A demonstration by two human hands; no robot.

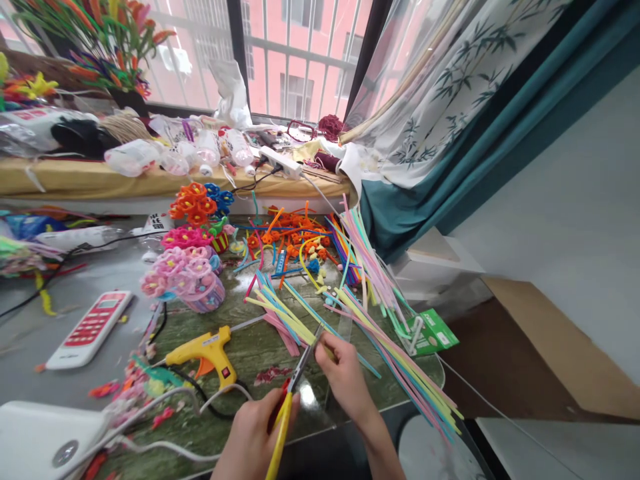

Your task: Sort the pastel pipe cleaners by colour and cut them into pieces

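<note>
My left hand (257, 427) is closed around scissors (300, 370) with yellow and red handles, their metal blades pointing up and away. At the blade tips my right hand (345, 380) is closed in a pinch; what lies between its fingers is too small to make out. Just beyond the blades lie cut pipe cleaners (285, 317) in yellow, blue and pink. A bundle of long pastel pipe cleaners (400, 360) stretches to the right of my right hand. Left of the scissors rests a yellow glue gun (207, 353) on the green tabletop (175, 327).
Pipe-cleaner flower pots (200, 287) stand behind the glue gun. Orange pieces (295, 230) are piled farther back. A white calculator-like device (93, 330) lies left. White cables (170, 400) cross the front left. A green box (434, 332) sits at the right edge.
</note>
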